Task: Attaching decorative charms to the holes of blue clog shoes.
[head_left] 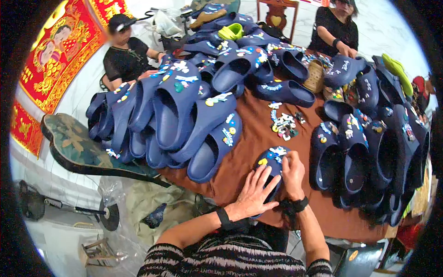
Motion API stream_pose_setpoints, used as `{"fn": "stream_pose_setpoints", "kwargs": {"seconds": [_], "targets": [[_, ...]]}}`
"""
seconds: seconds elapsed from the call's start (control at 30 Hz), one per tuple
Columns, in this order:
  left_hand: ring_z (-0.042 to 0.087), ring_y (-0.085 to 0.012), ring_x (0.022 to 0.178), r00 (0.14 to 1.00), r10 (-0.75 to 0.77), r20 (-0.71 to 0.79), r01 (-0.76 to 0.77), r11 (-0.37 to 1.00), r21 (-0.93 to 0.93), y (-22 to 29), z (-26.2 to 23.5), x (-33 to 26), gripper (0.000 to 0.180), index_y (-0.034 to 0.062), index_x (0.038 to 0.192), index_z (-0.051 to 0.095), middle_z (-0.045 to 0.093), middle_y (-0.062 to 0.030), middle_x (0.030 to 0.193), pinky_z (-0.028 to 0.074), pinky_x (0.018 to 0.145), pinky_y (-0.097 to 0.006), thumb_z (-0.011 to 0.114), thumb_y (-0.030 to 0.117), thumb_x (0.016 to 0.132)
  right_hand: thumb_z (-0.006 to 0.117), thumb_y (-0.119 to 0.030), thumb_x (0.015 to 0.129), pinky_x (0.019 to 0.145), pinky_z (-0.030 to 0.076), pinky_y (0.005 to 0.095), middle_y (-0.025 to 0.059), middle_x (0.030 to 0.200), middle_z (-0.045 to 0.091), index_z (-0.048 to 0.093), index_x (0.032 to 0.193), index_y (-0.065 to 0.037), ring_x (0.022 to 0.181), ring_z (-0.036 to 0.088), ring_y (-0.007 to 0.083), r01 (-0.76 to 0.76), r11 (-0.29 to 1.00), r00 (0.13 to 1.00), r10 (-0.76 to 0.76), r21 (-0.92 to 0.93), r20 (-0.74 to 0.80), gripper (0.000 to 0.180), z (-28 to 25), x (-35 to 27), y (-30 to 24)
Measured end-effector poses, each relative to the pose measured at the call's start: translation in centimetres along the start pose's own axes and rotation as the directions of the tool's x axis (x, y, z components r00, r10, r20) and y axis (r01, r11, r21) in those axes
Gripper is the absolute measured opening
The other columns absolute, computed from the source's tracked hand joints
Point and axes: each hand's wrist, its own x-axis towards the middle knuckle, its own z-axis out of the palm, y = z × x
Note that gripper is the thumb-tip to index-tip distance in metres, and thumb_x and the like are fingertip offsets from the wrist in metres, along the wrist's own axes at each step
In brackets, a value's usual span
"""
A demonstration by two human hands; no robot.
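Note:
A dark blue clog [272, 156] lies in front of me at the near edge of the table, with white, yellow and blue charms on its upper. My left hand [254, 193] rests across the clog, fingers stretched and spread over its upper and opening. At the right side of the same upper, next to the charms, my right hand [293, 174] has its fingers bent and drawn together. What its fingertips hold, if anything, is hidden. Just beyond the clog is a small heap of loose charms [284, 126], in mixed white, black, green and other colours.
Decorated blue clogs [173, 117] are piled at the left, and more clogs [354, 152] stand in rows at the right. A brown cloth [251, 111] covers the table. Two people [127, 55] sit at its far side. A camouflage-patterned seat [83, 143] and a fan [108, 214] are at the left.

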Motion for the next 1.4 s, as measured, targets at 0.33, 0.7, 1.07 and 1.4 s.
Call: {"fn": "stream_pose_setpoints", "kwargs": {"seconds": [0.33,0.7,1.07,1.4], "targets": [[0.018,-0.0489,0.149,0.995,-0.075,0.06,0.071,0.996,0.062,0.3,-0.2,-0.3,0.092,0.0082,0.153,0.036,0.019,-0.0304,0.159,0.021,0.12,-0.061,0.08,0.041,0.079,0.064,-0.005,0.08,0.058,0.05,0.0505,0.0125,0.07,0.059,0.052,0.092,-0.008,0.066,0.065,0.0369,0.6,0.792,0.798,-0.583,-0.114,0.153,0.017,-0.6,0.9,-1.5],[0.026,-0.0463,0.146,0.999,-0.04,-0.001,0.04,0.998,0.039,0.1,-0.3,1.2,0.084,0.0109,0.15,0.042,0.029,-0.0269,0.156,0.028,0.115,-0.059,0.08,0.033,0.078,0.06,-0.018,0.098,0.067,0.05,0.0502,0.0191,0.086,0.068,0.059,0.107,-0.007,0.082,0.067,0.0411,0.282,0.959,0.956,-0.284,-0.04,-0.075,0.014,-0.5,7.7,-0.7],[0.024,-0.0504,0.146,1.0,-0.024,0.018,0.022,0.996,0.086,0.2,0.3,0.6,0.093,0.0071,0.153,0.034,0.025,-0.0283,0.158,0.025,0.119,-0.06,0.082,0.026,0.075,0.064,-0.038,0.092,0.077,0.056,0.0513,0.0199,0.087,0.071,0.074,0.083,-0.002,0.091,0.068,0.0395,0.16,0.95,0.96,-0.087,-0.269,0.264,0.039,2.5,6.9,1.2],[0.024,-0.047,0.146,0.992,-0.105,0.063,0.1,0.992,0.078,0.1,-0.4,0.8,0.084,0.0103,0.15,0.04,0.025,-0.0259,0.158,0.026,0.118,-0.059,0.077,0.036,0.08,0.071,-0.038,0.086,0.08,0.052,0.0442,0.0129,0.103,0.065,0.07,0.087,-0.007,0.108,0.059,0.0315,0.435,0.79,0.899,-0.357,-0.431,0.253,0.031,2.6,4.2,-0.8]]}}
